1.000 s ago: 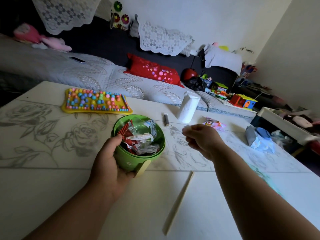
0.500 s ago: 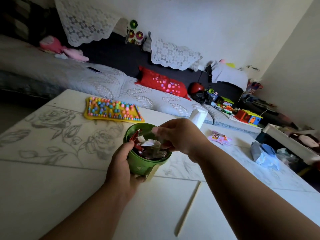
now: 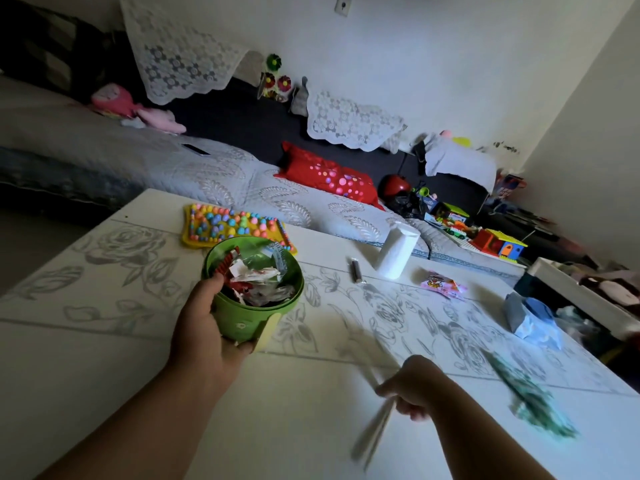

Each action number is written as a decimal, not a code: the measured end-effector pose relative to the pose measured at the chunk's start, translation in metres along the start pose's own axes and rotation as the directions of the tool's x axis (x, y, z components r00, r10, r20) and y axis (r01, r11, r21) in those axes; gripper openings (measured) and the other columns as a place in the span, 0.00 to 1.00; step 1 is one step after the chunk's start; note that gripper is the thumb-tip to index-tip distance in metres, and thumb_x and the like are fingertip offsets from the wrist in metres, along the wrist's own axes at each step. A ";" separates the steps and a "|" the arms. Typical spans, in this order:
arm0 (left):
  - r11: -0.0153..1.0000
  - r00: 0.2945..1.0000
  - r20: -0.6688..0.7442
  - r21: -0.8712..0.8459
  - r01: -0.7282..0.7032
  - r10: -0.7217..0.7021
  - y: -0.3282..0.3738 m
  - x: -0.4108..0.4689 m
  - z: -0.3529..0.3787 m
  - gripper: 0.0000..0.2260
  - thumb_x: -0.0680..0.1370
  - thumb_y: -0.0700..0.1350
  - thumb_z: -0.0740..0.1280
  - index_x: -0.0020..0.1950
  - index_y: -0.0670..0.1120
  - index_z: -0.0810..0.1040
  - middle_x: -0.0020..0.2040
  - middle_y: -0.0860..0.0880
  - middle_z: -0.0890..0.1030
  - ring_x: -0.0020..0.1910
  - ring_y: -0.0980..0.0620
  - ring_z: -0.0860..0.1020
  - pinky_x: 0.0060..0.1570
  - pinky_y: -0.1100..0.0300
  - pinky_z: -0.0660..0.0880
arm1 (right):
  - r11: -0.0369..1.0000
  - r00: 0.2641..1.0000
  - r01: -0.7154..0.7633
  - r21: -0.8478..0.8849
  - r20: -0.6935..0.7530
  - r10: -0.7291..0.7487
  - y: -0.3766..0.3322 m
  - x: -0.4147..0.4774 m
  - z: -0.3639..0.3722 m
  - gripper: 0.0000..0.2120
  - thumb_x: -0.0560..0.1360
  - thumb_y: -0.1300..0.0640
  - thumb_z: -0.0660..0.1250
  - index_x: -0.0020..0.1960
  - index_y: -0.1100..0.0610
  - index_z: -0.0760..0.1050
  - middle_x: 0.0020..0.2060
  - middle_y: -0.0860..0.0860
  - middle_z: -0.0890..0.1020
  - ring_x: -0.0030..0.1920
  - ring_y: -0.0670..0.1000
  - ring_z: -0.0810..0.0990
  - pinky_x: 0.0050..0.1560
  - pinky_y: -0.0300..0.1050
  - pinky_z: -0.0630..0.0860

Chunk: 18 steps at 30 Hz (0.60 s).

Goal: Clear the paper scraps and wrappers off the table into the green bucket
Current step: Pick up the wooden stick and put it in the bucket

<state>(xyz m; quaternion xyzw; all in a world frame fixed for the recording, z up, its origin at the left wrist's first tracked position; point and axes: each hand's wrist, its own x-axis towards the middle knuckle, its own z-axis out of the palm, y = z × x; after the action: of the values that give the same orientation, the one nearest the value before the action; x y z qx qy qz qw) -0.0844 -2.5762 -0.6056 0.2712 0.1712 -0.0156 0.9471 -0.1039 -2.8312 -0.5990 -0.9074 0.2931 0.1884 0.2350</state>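
The green bucket (image 3: 256, 317) is gripped by the left hand (image 3: 202, 329) — thumb over the rim, fingers curled beneath — seemingly to steady it for filling, while a blurred pale strip (image 3: 375, 427) is clenched in the fingers of the right hand (image 3: 414, 386).

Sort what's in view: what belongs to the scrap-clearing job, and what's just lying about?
Job: green bucket in the left hand; wrappers inside it; pink wrapper on the table; pale stick gripped by the right hand.
Lying about: bead mat; paper roll; dark tube; red pillow.
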 end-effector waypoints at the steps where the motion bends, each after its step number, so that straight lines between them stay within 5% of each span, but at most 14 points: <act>1: 1.000 1.000 -0.003 -0.001 -0.008 0.008 0.004 0.001 -0.003 0.08 0.77 0.52 0.66 0.53 0.51 0.80 0.55 0.48 0.82 0.55 0.45 0.80 0.60 0.43 0.74 | 0.997 1.000 -0.013 0.069 0.003 0.013 0.002 0.004 0.003 0.07 0.68 0.67 0.69 0.35 0.62 0.71 0.23 0.56 0.72 0.19 0.50 0.68 0.25 0.35 0.66; 6: 0.999 0.998 -0.025 -0.004 -0.055 0.054 0.025 0.000 -0.019 0.07 0.77 0.53 0.66 0.51 0.52 0.80 0.56 0.48 0.81 0.58 0.43 0.79 0.62 0.41 0.73 | 0.971 0.994 -0.024 0.238 -0.094 0.048 -0.001 0.015 0.013 0.05 0.67 0.73 0.60 0.35 0.66 0.71 0.21 0.57 0.71 0.16 0.49 0.67 0.24 0.34 0.64; 10: 0.996 0.996 -0.027 0.008 -0.087 0.087 0.036 -0.003 -0.029 0.08 0.77 0.53 0.65 0.52 0.53 0.80 0.58 0.48 0.81 0.58 0.43 0.79 0.58 0.43 0.74 | 0.980 0.986 -0.009 0.197 -0.160 0.042 -0.004 0.011 0.018 0.04 0.61 0.69 0.59 0.31 0.64 0.72 0.19 0.56 0.72 0.21 0.53 0.72 0.25 0.36 0.67; 13: 0.996 0.996 -0.013 0.023 -0.088 0.088 0.042 -0.006 -0.031 0.07 0.78 0.53 0.64 0.50 0.52 0.79 0.52 0.49 0.80 0.52 0.46 0.79 0.50 0.48 0.76 | 0.958 0.986 0.028 0.286 -0.165 0.020 -0.015 0.006 0.013 0.03 0.63 0.67 0.62 0.35 0.64 0.74 0.27 0.58 0.76 0.28 0.55 0.77 0.27 0.36 0.69; 18: 0.996 0.997 -0.018 0.042 -0.077 0.078 0.043 -0.009 -0.032 0.07 0.78 0.52 0.64 0.49 0.51 0.79 0.50 0.49 0.81 0.50 0.46 0.79 0.47 0.50 0.76 | 0.668 0.901 0.424 0.611 -0.359 -0.244 -0.075 -0.030 -0.025 0.09 0.72 0.66 0.63 0.34 0.58 0.70 0.28 0.54 0.74 0.28 0.51 0.72 0.30 0.37 0.65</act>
<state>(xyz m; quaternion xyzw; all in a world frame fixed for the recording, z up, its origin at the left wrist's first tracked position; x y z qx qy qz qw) -0.0974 -2.5233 -0.6057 0.2972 0.1693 0.0202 0.9395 -0.0747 -2.7770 -0.5405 -0.8132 0.1953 -0.0920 0.5404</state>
